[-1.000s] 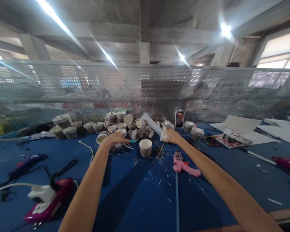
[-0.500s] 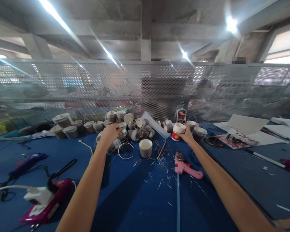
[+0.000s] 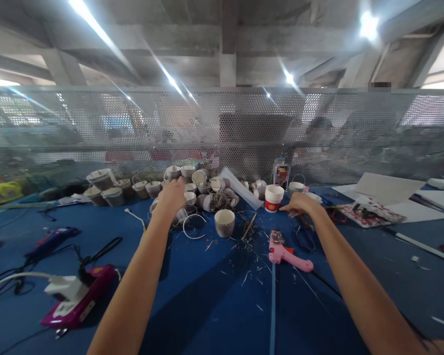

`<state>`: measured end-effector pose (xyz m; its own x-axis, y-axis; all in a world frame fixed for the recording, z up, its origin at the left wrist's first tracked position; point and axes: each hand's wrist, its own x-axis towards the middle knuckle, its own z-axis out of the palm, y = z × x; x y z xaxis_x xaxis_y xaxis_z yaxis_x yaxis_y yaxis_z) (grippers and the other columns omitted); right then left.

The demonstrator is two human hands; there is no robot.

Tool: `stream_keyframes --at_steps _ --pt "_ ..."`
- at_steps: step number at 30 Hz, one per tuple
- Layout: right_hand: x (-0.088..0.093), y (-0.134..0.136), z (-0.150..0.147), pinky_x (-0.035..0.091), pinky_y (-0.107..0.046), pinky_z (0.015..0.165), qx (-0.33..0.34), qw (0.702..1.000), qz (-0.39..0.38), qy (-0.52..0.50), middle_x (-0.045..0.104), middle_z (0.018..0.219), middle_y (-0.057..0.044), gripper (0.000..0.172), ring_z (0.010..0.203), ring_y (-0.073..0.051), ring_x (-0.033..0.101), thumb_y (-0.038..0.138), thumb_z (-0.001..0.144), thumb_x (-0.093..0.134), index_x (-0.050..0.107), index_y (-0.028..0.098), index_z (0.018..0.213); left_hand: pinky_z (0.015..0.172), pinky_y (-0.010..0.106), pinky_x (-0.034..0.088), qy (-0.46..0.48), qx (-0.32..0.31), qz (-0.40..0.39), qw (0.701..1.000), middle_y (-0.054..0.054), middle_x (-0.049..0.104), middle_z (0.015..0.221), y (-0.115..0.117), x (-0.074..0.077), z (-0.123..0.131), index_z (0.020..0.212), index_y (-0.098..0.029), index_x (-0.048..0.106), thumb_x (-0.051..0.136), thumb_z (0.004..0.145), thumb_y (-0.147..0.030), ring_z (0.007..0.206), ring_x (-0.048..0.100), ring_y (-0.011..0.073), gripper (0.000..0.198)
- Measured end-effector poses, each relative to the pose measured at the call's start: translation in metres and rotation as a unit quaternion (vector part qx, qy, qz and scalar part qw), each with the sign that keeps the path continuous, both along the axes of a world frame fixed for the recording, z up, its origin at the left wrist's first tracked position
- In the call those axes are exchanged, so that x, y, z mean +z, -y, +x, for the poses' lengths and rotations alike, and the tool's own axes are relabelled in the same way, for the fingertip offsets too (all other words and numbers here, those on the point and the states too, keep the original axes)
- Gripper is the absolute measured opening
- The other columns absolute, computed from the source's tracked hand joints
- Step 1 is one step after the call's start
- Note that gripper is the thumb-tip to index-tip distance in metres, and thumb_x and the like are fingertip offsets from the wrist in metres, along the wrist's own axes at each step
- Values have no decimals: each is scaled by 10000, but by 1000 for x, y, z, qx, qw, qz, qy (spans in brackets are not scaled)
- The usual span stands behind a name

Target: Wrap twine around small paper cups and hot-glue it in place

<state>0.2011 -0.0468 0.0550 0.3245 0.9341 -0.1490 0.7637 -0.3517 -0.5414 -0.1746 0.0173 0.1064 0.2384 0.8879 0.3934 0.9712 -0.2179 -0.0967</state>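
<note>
My left hand (image 3: 172, 196) reaches into a heap of small paper cups with wire handles (image 3: 192, 186) at the back of the blue table (image 3: 214, 305). Its fingers are curled under, and what they hold is hidden. My right hand (image 3: 299, 203) lies low over the table with fingers stretched left, just right of an upright white cup with a red band (image 3: 273, 198) and not touching it. A plain paper cup (image 3: 224, 223) stands between my hands, with a white wire loop (image 3: 193, 227) to its left.
A pink glue gun (image 3: 286, 252) lies amid wire scraps near the centre. A magenta glue gun (image 3: 77, 303) with a white plug (image 3: 64, 287) and cables sits front left. Papers (image 3: 377, 197) cover the right. A perforated metal screen (image 3: 222, 133) walls the far edge.
My right hand carried the red-banded cup rightwards, set it upright and let go. My left hand drew its fingers in and moved deeper into the cup heap. The view shifted slightly.
</note>
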Motion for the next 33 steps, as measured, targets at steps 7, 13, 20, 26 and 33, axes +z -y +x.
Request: stream_keyframes --at_steps 7,13,20,26,33 --pt "37 34 -60 437 -218 463 194 973 -118 43 596 557 -35 362 496 -136 578 466 637 658 611 127 755 887 283 408 -164 -283 -69 943 112 552 1177 -40 1 123 1114 -137 527 518 720 -193 1100 503 214 398" --pt "55 58 -98 382 -216 486 361 908 -169 131 620 685 -1 612 585 -143 577 535 530 693 572 174 1009 785 302 450 -227 -310 -107 917 144 622 1051 -72 -40 205 976 -117 604 692 512 -62 979 566 248 476" --pt "66 86 -108 319 -236 454 383 901 -88 185 625 766 -45 567 638 -175 565 588 585 626 597 186 983 746 257 421 -218 -359 -74 905 105 675 869 -104 -45 208 792 -145 663 557 678 -47 854 603 186 184" --pt "63 79 -111 356 -242 487 403 897 -104 150 627 782 -50 684 646 -178 570 666 608 555 551 172 1080 846 310 394 -137 -382 22 914 128 600 1006 -110 12 190 1001 -135 597 380 806 -69 987 538 195 300" --pt "37 50 -108 448 -326 715 318 943 21 91 549 1091 -156 755 913 -269 565 645 595 587 483 124 1132 909 273 370 269 -415 192 847 68 504 1091 -56 72 141 1151 -135 509 440 783 -135 1014 492 168 374"
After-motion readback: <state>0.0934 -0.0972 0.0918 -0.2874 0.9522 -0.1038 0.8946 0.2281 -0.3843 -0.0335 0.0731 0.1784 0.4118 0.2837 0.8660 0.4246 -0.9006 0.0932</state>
